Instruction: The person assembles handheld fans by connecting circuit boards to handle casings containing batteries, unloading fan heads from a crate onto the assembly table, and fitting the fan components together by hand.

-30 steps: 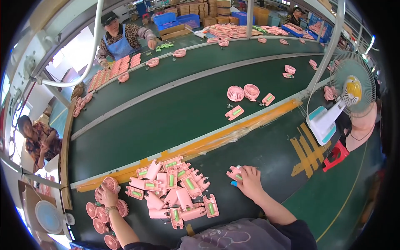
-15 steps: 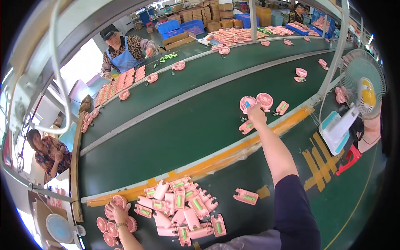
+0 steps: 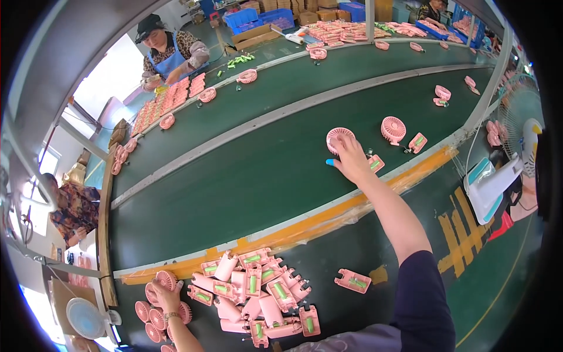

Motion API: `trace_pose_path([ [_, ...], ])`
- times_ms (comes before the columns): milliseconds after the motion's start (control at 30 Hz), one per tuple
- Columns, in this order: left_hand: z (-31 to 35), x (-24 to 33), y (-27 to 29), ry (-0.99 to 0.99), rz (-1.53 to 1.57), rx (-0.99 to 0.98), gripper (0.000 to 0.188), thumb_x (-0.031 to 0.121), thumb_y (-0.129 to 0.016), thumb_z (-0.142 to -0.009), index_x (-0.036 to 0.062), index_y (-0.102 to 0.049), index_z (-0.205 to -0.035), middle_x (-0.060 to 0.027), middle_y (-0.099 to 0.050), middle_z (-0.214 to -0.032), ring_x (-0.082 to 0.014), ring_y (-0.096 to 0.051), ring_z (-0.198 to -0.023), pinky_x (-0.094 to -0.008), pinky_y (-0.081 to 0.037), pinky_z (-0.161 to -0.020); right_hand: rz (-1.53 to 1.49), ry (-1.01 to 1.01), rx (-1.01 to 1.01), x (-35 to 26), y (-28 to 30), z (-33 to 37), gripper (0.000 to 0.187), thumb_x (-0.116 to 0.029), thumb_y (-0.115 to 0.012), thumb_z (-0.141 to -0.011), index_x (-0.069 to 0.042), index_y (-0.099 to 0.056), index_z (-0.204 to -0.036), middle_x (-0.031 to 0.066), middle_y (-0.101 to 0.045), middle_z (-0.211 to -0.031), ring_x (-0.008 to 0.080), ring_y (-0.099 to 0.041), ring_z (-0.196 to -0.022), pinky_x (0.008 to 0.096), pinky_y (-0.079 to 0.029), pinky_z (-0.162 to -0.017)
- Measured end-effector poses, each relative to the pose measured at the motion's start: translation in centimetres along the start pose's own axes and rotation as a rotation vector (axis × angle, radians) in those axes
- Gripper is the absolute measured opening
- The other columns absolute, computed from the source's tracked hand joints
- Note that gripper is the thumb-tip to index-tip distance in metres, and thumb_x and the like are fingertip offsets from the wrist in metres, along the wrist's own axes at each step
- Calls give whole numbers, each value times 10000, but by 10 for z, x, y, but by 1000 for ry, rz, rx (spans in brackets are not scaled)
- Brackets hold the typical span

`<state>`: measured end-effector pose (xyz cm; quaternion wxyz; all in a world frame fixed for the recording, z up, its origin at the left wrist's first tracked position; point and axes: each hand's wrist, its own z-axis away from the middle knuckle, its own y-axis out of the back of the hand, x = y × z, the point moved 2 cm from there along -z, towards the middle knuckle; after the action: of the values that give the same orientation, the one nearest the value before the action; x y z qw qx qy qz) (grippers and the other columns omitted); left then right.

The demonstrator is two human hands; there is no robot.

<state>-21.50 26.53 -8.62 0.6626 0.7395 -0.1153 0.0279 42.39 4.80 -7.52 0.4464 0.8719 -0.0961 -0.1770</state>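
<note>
Out on the green belt, my right hand (image 3: 353, 159) has its fingers bent over a round pink fan head (image 3: 339, 136). Its thumb, with a blue tip, sticks out to the left. Beside that wrist lies a pink handle shell (image 3: 376, 163) with a green cell, partly hidden. A second fan head (image 3: 393, 129) and another shell (image 3: 417, 142) lie to the right. At the lower left, my left hand (image 3: 168, 298) is closed round a pink fan head (image 3: 166, 280) in a cluster of several. Between my arms is a heap of pink handle shells (image 3: 271, 309), many holding green cells.
A lone shell (image 3: 353, 281) lies right of the heap. Orange tape (image 3: 305, 233) covers the belt's near edge. A metal divider (image 3: 281, 116) runs along the belt. One co-worker (image 3: 170, 53) handles parts across it; another (image 3: 73, 211) is at left. A desk fan (image 3: 492, 182) stands right.
My right hand has shifted left with one fan head, which now lies apart from its neighbour. My left hand stays at the cluster. The view has turned slightly.
</note>
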Motion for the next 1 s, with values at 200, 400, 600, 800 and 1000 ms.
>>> trace_pose_path([
  [200,23,29,31,17,31,280,803,218,-832,-613,41,-426,-1282,-198,-483,-1292,-364,-417,-1248,-442,-311,-1060,23,-319,125,-37,36,73,503,-117,-718,-737,-43,-490,-1180,164,-512,-1134,367,-497,-1071,452,-422,-899],
  [400,61,121,68,-539,869,377,736,129,-818,-640,44,-439,-1266,-193,-466,-1309,-381,-413,-1235,-478,-342,-1048,-21,-337,111,28,33,85,410,-157,-698,-771,11,-557,-1118,213,-592,-1066,382,-548,-1040,465,-445,-883],
  [600,164,255,78,-1236,457,-154,597,78,-747,-643,137,-538,-1199,-118,-436,-1356,-318,-430,-1243,-471,-371,-989,-435,-320,62,-77,77,128,253,-102,-642,-795,-3,-595,-1023,190,-620,-979,358,-592,-943,419,-466,-835],
  [800,229,307,42,-1525,289,-406,668,61,-701,-592,196,-545,-1227,-101,-441,-1346,-296,-399,-1265,-484,-337,-1008,-243,-262,-344,-149,112,250,434,-146,-705,-735,-56,-550,-1131,129,-512,-1174,320,-448,-1161,445,-371,-928],
  [1000,247,317,24,-1552,319,-491,519,13,-578,-728,229,-567,-1200,-71,-413,-1379,-290,-332,-1328,-520,-311,-1034,-84,-498,-214,-121,145,291,388,-48,-651,-733,-32,-562,-1110,115,-546,-1124,329,-493,-1093,413,-400,-899],
])
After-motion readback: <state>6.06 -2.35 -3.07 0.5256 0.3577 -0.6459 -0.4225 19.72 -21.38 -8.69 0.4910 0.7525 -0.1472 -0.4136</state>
